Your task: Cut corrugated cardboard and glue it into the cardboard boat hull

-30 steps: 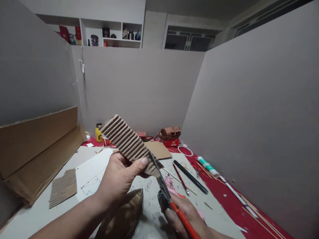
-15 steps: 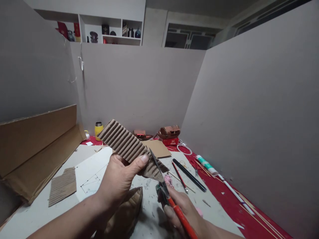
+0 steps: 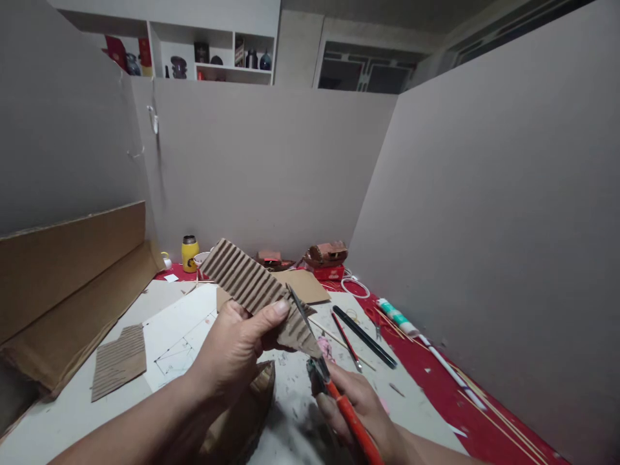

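well beyond the left hand (image 3: 237,342) and the right hand (image 3: 361,400), a plain grey far wall (image 3: 261,155) closed off the space. a left wall (image 3: 62,142) rose on the left hand's side, and a taller-looking right wall (image 3: 508,213) slanted up past the right hand. high beyond the left hand, white shelving (image 3: 217,45) showed over the far wall; a window (image 3: 385,77) with dark panes sat higher than the right hand, under a shadowy ceiling (image 3: 372,22). the light was dim and cool.

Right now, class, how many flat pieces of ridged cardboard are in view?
2: one ridged piece is in the left hand; a second piece lies left of the drawing. Others may be hidden.
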`<state>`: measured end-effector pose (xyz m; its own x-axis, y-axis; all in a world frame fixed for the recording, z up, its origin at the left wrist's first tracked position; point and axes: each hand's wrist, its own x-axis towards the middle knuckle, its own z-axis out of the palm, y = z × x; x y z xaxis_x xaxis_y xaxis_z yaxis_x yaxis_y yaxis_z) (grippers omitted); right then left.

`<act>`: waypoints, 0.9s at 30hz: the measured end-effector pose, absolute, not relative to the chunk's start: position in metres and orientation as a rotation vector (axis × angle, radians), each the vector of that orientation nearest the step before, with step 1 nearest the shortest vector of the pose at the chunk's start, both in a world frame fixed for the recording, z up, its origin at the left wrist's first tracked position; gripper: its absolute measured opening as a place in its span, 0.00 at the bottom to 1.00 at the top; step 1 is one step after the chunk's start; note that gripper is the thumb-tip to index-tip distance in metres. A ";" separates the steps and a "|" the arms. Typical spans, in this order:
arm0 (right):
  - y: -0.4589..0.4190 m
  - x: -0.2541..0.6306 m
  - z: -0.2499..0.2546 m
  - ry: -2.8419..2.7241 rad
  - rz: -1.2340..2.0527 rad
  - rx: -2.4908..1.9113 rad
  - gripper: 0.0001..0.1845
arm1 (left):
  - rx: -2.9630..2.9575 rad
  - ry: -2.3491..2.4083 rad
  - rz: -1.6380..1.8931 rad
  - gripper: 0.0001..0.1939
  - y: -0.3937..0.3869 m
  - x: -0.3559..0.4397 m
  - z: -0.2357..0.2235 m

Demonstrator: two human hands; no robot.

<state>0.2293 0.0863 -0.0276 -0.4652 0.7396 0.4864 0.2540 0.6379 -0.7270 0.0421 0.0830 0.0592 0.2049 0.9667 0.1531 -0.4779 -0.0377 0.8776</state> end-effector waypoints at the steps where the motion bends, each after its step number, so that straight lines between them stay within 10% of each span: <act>1: 0.087 0.230 -0.028 -2.015 0.745 -0.785 0.21 | 1.018 0.633 1.279 0.08 0.084 0.041 0.061; 18: 0.094 0.242 0.001 -1.473 1.199 -0.947 0.20 | 1.245 0.635 1.010 0.04 0.103 0.024 0.055; 27: 0.103 0.224 0.020 -1.356 1.346 -0.787 0.23 | 1.289 0.648 0.767 0.21 0.089 0.045 0.046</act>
<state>0.2244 0.1028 0.0203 -0.2612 0.9419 0.2110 -0.2041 0.1598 -0.9658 0.0448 0.0887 0.0463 0.5983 0.8013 -0.0019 -0.1362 0.1041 0.9852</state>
